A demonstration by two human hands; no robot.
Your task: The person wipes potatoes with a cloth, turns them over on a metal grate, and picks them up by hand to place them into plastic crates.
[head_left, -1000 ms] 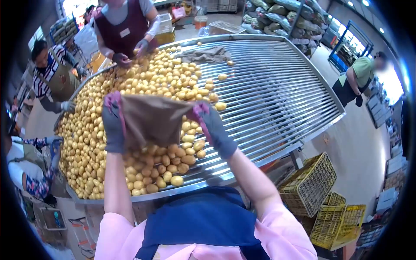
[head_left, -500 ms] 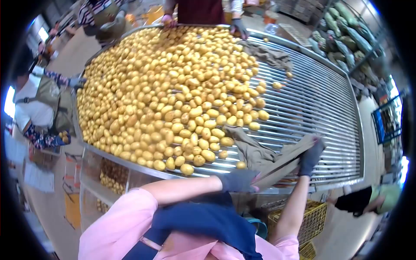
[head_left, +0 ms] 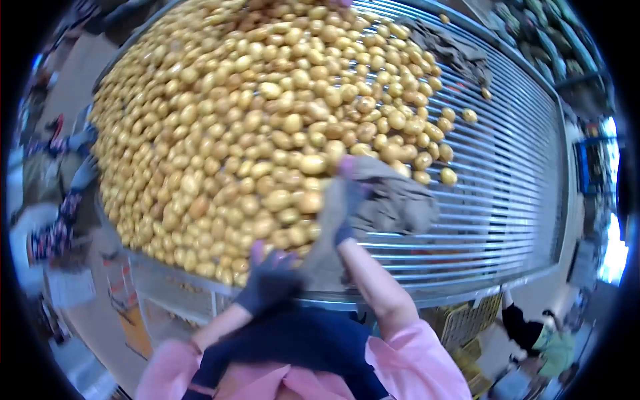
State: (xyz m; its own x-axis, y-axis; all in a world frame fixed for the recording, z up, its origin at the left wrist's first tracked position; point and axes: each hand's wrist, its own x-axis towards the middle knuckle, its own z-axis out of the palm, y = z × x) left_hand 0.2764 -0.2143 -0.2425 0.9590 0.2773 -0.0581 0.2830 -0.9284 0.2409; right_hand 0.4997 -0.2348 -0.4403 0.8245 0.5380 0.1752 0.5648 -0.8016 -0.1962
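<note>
My left hand [head_left: 270, 279], in a dark glove with pinkish fingertips, has its fingers spread at the near edge of the potato heap [head_left: 220, 147]. Beside it lies the near end of a grey-brown cloth [head_left: 397, 200]. My right hand [head_left: 350, 200], gloved too and blurred, is closed on this cloth at the right border of the potatoes. The cloth runs from the near rim up over the metal bars of the sorting table [head_left: 493, 200], bunched to the right of my right hand.
Another cloth [head_left: 453, 53] lies on the bars farther back, with a few loose potatoes near it. A co-worker's gloved hands [head_left: 83, 172] are at the left rim. Yellow crates [head_left: 463, 320] stand below the near right edge.
My right hand has moved left and forward with the cloth, drawing it towards the potatoes. My left hand has moved left, come off the cloth and spread its fingers. The view has shifted closer.
</note>
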